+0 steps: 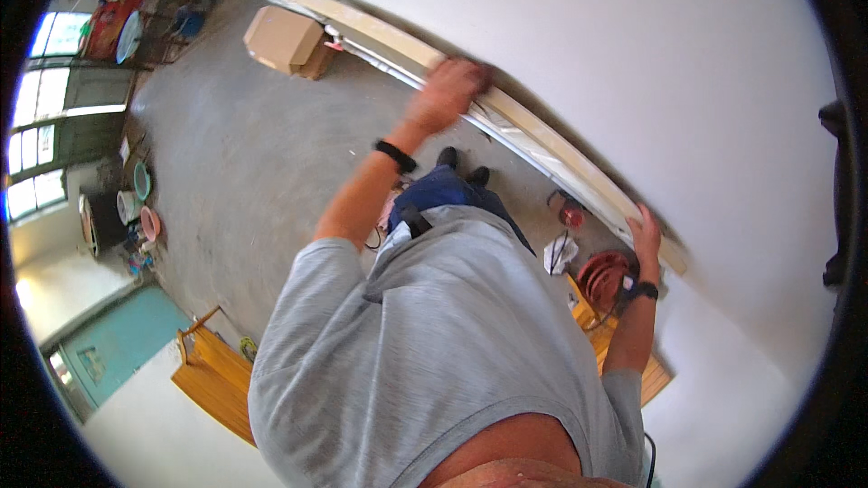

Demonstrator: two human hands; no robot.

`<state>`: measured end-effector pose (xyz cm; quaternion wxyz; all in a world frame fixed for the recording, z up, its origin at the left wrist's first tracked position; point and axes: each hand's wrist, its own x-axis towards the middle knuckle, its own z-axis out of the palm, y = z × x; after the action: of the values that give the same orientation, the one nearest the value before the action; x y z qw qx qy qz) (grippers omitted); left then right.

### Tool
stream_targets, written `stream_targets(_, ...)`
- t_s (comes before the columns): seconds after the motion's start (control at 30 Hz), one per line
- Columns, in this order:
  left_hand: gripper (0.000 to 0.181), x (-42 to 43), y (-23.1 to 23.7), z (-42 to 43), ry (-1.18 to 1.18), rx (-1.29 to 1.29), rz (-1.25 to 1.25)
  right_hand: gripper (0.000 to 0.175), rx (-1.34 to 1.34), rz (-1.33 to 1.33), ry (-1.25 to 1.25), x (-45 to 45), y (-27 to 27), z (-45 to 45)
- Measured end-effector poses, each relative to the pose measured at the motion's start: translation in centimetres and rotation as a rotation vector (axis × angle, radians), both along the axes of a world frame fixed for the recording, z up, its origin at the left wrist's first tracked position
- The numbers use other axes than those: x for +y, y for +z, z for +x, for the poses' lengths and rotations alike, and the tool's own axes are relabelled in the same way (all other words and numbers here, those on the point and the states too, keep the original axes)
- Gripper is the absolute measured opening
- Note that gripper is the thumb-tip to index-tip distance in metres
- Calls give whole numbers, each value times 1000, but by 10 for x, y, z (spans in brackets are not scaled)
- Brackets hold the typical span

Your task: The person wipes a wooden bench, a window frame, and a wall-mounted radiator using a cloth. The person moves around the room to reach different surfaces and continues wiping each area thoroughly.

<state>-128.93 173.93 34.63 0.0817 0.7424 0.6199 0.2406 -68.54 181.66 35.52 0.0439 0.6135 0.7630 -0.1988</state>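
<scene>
A long cream-coloured board (536,125) runs slantwise along the white wall, its narrow face towards me. On its middle stretch lies my left hand (447,96), blurred, fingers bent over the top. A dark reddish patch shows at those fingers; whether it is a held thing or shadow is unclear. Near the board's right end, my right hand (647,237) grips the edge, fingers on top. Below the board run a white pipe (386,66) and pale panels (522,135). Both wrists wear black bands.
A cardboard box (285,41) stands on the concrete floor (237,142) by the board's left end. Below my right hand are a dark red coiled item (603,278), a white plastic bag (561,254) and wooden furniture (597,332). A wooden bench (217,379) and basins (142,181) are left.
</scene>
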Motion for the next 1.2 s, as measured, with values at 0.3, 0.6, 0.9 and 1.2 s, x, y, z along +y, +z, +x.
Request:
stream_targets(0.3, 31, 26, -15, 95, -86, 67, 8, 52, -18, 68, 5, -3, -1, -3)
stream_targets(0.6, 46, 28, 1, 123, -185, 55, 50, 47, 76, 151, 85, -7, -3, -1)
stream_targets(0.9, 34, 9, 18, -72, 291, 201, -60, 49, 59, 110, 63, -6, -3, -2)
stream_targets(1.2, 33, 17, -10, -72, 288, 101, 46, 62, -207, -66, 33, 1, 11, -44)
